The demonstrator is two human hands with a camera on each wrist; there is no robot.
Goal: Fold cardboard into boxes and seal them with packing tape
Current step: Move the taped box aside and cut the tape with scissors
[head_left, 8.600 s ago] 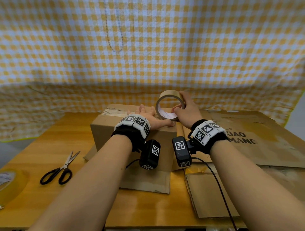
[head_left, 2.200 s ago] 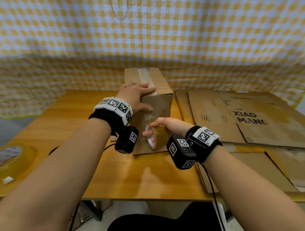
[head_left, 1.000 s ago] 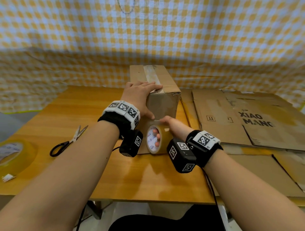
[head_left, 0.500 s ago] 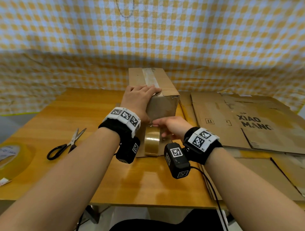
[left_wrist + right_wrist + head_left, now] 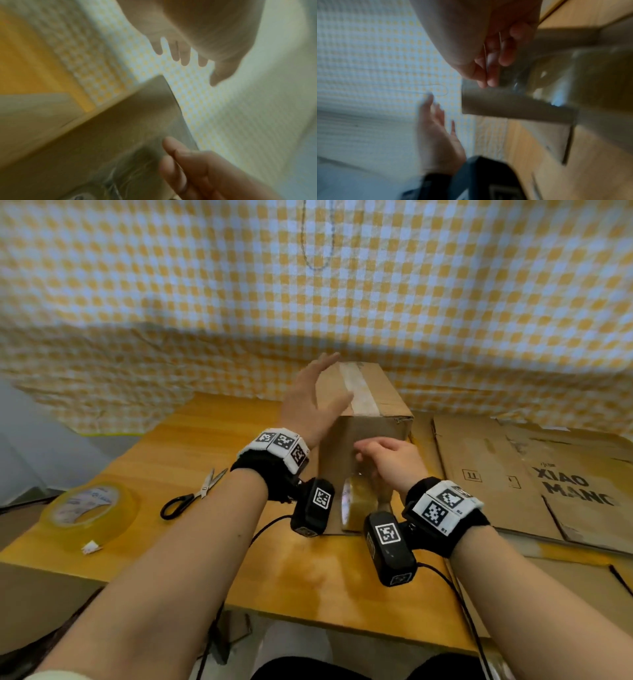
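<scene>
A brown cardboard box [image 5: 390,400] stands on end on the wooden table [image 5: 191,446], with a tape strip [image 5: 359,392] along its top. My left hand [image 5: 322,392] hovers over the box's left top edge with straight, spread fingers and holds nothing; the left wrist view shows its fingers [image 5: 181,54] clear of the box [image 5: 120,128]. My right hand [image 5: 366,451] is at the box's near face, thumb and fingers pinching clear tape [image 5: 489,75]. The brown tape roll [image 5: 359,505] stands on edge just below that hand, against the box's foot.
A second, clear yellow tape roll [image 5: 90,508] lies at the table's left front, with black-handled scissors [image 5: 191,496] beside it. Flattened cardboard sheets [image 5: 513,474] cover the right side. A checked cloth [image 5: 308,285] hangs close behind the box.
My left hand has lifted off the box top and opened its fingers. My right hand has risen from the roll's top up the near face. The roll stays at the box's foot.
</scene>
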